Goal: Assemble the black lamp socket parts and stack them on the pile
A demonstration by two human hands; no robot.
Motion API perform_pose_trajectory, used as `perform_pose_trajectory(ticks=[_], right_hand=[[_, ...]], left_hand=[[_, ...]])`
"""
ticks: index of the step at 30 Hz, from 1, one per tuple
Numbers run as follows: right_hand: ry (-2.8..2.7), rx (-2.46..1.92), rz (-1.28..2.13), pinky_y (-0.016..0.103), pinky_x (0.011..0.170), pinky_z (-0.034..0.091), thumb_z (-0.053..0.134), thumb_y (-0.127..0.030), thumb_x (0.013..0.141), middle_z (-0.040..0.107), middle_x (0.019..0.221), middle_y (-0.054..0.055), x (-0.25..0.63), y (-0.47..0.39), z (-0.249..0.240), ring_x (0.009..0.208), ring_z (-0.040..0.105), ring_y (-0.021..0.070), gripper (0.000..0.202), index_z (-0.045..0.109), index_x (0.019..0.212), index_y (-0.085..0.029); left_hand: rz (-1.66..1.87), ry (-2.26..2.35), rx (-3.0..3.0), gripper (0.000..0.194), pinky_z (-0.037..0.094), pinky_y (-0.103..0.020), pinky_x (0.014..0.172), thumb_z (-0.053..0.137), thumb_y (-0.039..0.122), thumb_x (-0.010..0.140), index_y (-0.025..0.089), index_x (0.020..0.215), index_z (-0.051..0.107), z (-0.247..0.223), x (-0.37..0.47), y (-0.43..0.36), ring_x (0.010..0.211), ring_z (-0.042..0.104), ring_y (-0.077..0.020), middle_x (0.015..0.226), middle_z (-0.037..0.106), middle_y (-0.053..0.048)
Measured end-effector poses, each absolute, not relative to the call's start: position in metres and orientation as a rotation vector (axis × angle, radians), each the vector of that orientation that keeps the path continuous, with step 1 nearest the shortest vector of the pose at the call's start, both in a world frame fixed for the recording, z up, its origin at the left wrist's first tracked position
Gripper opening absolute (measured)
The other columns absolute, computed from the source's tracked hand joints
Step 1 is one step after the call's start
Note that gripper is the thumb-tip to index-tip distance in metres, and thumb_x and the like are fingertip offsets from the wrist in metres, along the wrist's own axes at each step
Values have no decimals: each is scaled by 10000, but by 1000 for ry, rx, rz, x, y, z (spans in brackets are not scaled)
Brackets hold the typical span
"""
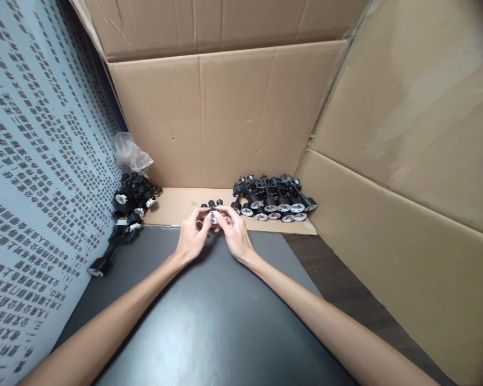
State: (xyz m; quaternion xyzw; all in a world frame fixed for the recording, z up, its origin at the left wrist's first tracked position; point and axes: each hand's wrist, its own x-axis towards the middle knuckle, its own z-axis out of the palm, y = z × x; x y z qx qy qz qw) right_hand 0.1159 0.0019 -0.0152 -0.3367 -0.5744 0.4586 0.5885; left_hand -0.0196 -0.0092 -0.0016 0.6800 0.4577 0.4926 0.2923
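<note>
left: parts pile (133, 188) | right: parts stack (270, 201) on cardboard strip (177, 205) | between: piece (213, 216) | behind: wall (241, 123)

The mat (209, 321) is showing dark grey. Left of it, the sheet (36, 139) is displaying black characters on pale blue; at its far edge, the disc (214, 219) is showing white.

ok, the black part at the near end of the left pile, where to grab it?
Black part: probably by its narrow stem, approaching from above and the right. The stem slims behind the flared end, the printed sheet stands close on its left, and the pile crowds its far end.
</note>
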Motion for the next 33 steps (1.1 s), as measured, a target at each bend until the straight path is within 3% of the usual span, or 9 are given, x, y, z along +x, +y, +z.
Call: perform_pose_trajectory(ticks=[8, 20, 33], right_hand=[[-1343, -760, 1102, 291, 659, 554, 602, -494, 859, 668, 939, 46, 115, 2, -16, 793, 671, 180, 329, 587, 1041, -219], [-1428, -815, 994, 300, 678, 542, 565, -457, 888, 623, 924, 35, 118, 0, -15, 783, 624, 174, 266, 595, 1012, -224], [-1347, -750, 1102, 315, 746, 572, 631, -422, 845, 676, 1002, 56, 113, 3, -19, 858, 673, 175, 392, 573, 1177, -222]], left_hand=[[1332, 1212, 1707, 377, 500, -242, 566, 537, 508, 900, 162, 1035, 605, 3, -18, -9, 674, 644, -149, 884, 701, -55], [1300, 1250, 1798, 357, 521, -272, 636, 537, 497, 901, 167, 1023, 597, 5, -20, -11, 698, 654, -160, 883, 689, -51], [1419, 1228, 1706, 350, 532, -258, 607, 515, 467, 921, 165, 1072, 609, 0, -17, -6, 670, 642, -141, 899, 709, -63]])
